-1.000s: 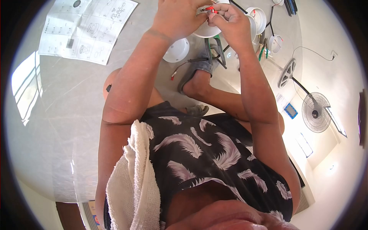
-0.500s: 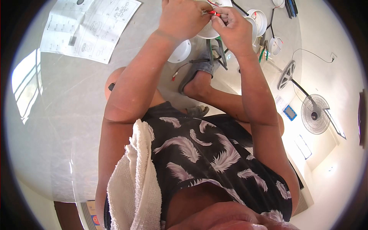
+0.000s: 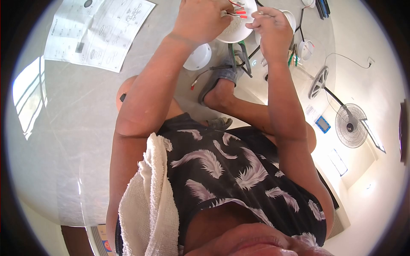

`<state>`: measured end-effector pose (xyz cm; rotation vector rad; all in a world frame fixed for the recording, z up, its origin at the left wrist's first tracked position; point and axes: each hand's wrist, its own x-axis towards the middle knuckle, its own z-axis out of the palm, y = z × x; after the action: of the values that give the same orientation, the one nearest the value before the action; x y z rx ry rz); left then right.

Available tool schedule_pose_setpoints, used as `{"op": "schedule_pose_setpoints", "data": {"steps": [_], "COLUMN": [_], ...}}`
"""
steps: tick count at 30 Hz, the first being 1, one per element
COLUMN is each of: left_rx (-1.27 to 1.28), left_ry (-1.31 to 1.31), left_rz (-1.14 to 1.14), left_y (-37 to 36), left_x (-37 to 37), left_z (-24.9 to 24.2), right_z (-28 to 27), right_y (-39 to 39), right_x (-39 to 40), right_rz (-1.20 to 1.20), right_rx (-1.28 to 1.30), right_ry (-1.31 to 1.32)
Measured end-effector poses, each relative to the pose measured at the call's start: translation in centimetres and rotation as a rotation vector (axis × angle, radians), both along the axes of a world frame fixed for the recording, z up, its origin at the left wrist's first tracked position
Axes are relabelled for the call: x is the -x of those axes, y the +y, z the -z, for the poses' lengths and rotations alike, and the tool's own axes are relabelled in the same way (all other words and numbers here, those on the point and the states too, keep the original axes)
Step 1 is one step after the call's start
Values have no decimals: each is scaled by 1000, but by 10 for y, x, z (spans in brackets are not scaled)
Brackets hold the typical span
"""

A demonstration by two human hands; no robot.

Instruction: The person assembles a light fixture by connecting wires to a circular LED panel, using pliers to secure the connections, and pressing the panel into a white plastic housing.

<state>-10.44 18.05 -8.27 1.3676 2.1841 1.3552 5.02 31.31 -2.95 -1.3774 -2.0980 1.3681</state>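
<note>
My left hand (image 3: pixel 205 21) is closed on the wires at the top centre. Several red-sleeved wire ends (image 3: pixel 241 14) stick out to the right from its fingertips, over a round white plate (image 3: pixel 234 33). To the right, my right hand (image 3: pixel 273 32) is closed in a loose pinch near the plate's edge, apart from the red ends; what it holds, if anything, is too small to make out. Below the plate are green-and-black handles (image 3: pixel 237 55). A white round cup (image 3: pixel 198 57) lies under my left wrist.
A printed instruction sheet (image 3: pixel 96 34) lies at the upper left. White cups on black arms (image 3: pixel 306 50), green-handled pliers (image 3: pixel 294 56) and a loose wire with a red end (image 3: pixel 193 86) lie around. A standing fan (image 3: pixel 350 126) is at the right.
My right hand has come away from the red wire end and moved to the right. More red ends and the plate now show between my hands.
</note>
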Motion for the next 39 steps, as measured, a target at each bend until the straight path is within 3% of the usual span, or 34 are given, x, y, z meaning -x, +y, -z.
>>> {"op": "schedule_pose_setpoints", "data": {"steps": [1, 2, 4, 8, 10, 14, 16, 18, 20, 24, 30, 32, 39], "left_rx": [0, 2, -50, -65, -74, -6, -62, -117, -53, -30, -99, -116, -202], "left_ry": [-52, -105, -172, -327, -339, -503, -554, -601, -963, -908, -1151, -1516, -1499], "left_rz": [28, 59, 85, 99, 69, -3, -60, -118, -123, -146, -111, -149, -204], "left_y": [0, -2, -4, -4, -5, -8, -6, -4, -6, -4, -4, -4, -3], "left_x": [2, 3, 5, 8, 8, 11, 8, 9, 9, 13, 16, 20, 14], "left_z": [2, 3, 6, 13, 14, 11, 20, 19, 9, 17, 10, -3, 17], "right_z": [1, 0, -8, -9, -7, 1, 1, 8, 15, 15, 8, 7, 1], "right_y": [7, 10, 7, 1, -2, -12, -17, -16, -18, -19, -18, -16, -9], "right_x": [-3, -9, -13, -9, -13, -14, -11, -12, -14, -14, -9, -6, -10], "right_rz": [205, 207, 292, 522, 591, 436, 384, 323, 263, 250, 244, 269, 277], "right_rx": [325, 321, 625, 662, 536, 366, 544, 600, 662, 582, 461, 445, 545], "right_ry": [259, 263, 503, 455, 238, 2, -92, -88, -88, -42, -4, 18, -44]}}
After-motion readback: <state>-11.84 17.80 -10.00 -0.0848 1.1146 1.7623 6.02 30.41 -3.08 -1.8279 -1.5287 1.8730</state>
